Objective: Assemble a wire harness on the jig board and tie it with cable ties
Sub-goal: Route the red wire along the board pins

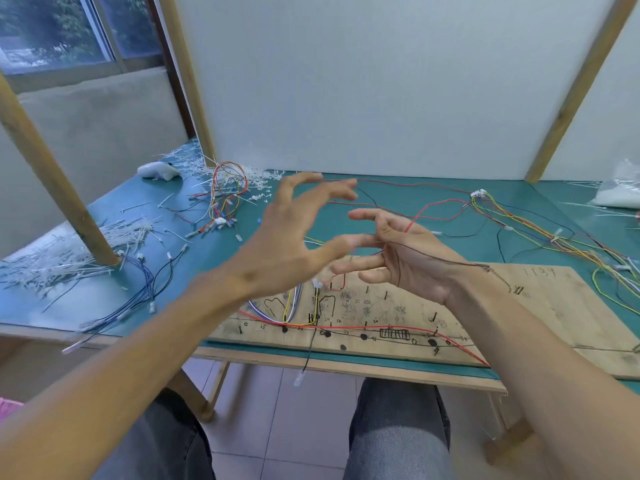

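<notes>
Left hand (pixel 287 251): I logged fingers spread wide, holding nothing. Right hand (pixel 412 258): palm open, thin black wire (pixel 450 261) draped across, thin red wire (pixel 415 216) apparently touching its fingers. Both above the nailed plywood jig board (pixel 554 306).

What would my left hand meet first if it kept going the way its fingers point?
Most likely the right hand, whose fingertips face the left hand closely; depth is unclear.

It was a small hand-assembly workshop: a green-topped bench (pixel 204 254) closed in by white panels (pixel 381 81) on wooden posts (pixel 578 88), a pen-marked, nail-studded board (pixel 554 306) near, coloured wires (pixel 540 233) right, heaped cable ties (pixel 52 265) left.
</notes>
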### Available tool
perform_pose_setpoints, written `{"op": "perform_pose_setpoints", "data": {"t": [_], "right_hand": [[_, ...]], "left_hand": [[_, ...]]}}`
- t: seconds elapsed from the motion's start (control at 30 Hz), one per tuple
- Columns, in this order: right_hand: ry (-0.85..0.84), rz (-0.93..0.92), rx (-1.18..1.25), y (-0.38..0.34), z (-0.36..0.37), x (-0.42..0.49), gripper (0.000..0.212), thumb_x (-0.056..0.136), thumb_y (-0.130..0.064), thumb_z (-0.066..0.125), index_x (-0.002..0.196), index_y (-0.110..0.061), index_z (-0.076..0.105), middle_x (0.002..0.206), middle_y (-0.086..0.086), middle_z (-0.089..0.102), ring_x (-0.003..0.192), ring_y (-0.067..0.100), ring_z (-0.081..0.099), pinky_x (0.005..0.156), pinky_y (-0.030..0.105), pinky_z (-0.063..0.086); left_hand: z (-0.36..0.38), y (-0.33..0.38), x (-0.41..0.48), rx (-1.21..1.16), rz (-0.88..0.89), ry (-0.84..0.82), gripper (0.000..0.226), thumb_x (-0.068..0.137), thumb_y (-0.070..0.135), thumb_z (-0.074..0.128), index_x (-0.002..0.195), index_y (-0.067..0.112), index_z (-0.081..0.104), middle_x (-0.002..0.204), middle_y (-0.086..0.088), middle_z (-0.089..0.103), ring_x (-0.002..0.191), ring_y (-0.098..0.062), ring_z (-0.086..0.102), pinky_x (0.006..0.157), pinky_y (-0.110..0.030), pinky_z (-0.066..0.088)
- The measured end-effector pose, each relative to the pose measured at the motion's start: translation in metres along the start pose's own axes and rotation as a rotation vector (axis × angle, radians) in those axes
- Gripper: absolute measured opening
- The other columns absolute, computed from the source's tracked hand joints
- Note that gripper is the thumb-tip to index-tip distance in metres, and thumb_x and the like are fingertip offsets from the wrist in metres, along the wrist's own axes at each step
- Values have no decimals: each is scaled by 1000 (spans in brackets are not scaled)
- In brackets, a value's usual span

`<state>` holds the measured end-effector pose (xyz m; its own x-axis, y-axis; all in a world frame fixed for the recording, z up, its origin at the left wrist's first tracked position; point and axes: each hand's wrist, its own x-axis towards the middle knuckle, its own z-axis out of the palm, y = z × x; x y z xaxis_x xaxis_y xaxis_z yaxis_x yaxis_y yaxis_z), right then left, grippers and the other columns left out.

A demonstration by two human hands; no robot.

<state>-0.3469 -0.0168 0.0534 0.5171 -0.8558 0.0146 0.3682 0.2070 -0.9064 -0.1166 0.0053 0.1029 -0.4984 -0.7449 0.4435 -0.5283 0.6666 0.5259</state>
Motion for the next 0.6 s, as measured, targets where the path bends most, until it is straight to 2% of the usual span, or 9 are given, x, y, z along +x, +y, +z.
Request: {"op": "perform_pose_setpoints", "data": {"t": [0.07, 0.1, 0.17, 0.23, 0.3, 0.33, 0.4, 0.47, 0.6], "right_hand": [[14, -51, -5, 3, 7, 3, 31, 114, -24, 40, 133, -7, 58, 111, 25, 75, 101, 38, 77, 74, 41, 65], [21, -80, -2, 4, 11, 5, 27, 112, -17, 42, 127, -2, 58, 107, 25, 75, 94, 35, 77, 74, 40, 64], [39, -128, -21, 4, 19, 7, 25, 105, -5, 51, 127, 7, 55, 101, 22, 75, 82, 29, 76, 72, 34, 61], [57, -160, -64, 3, 25, 8, 34, 102, -4, 57, 133, 10, 53, 100, 18, 75, 80, 26, 73, 71, 32, 57], [48, -182, -90, 2, 27, 7, 33, 105, -4, 56, 136, 5, 55, 104, 18, 76, 86, 26, 72, 70, 32, 55], [52, -192, -99, 2, 27, 6, 31, 104, -5, 59, 135, 1, 58, 108, 20, 76, 93, 29, 72, 69, 32, 55], [83, -207, -121, 2, 27, 6, 33, 101, -6, 65, 134, -3, 62, 117, 27, 72, 109, 37, 67, 71, 33, 58], [109, -215, -133, 2, 26, 6, 37, 99, -8, 70, 135, -3, 62, 122, 29, 70, 112, 39, 65, 74, 35, 60], [180, -208, -79, 9, 25, 11, 31, 102, -14, 68, 131, -6, 63, 126, 27, 71, 116, 39, 71, 89, 46, 62]], "left_hand": [[12, 18, 2, 76, 24, 16, 54, 86, 61, 65, 135, 42, 54, 130, 52, 35, 135, 5, 29, 113, -32, 29], [19, 22, 4, 106, 30, -5, 51, 87, 59, 67, 132, 38, 57, 127, 44, 44, 127, -2, 37, 109, -33, 35], [29, 23, 6, 162, 12, -25, 37, 92, 46, 71, 124, 30, 64, 119, 17, 56, 115, -15, 44, 104, -36, 40], [33, 18, 3, 156, -24, 77, 22, 94, 35, 73, 114, 28, 70, 110, 4, 53, 110, -17, 43, 102, -26, 37], [35, 12, -4, 184, -40, 210, 13, 94, 30, 75, 107, 30, 72, 106, 4, 48, 107, -15, 39, 96, -10, 30], [34, 10, -7, 194, -43, 251, 12, 93, 29, 75, 105, 30, 73, 104, 5, 47, 105, -14, 41, 93, -8, 30], [31, 7, -11, 149, -57, 288, 9, 93, 26, 77, 102, 28, 77, 99, 6, 51, 94, -6, 51, 83, -10, 36], [25, 7, -16, 91, -52, 308, 9, 94, 19, 76, 101, 25, 79, 95, 6, 57, 84, -1, 58, 74, -15, 43], [13, 8, -33, -41, 64, 349, 23, 92, -9, 67, 97, 10, 80, 93, -3, 64, 78, -17, 70, 68, -36, 61]]}}
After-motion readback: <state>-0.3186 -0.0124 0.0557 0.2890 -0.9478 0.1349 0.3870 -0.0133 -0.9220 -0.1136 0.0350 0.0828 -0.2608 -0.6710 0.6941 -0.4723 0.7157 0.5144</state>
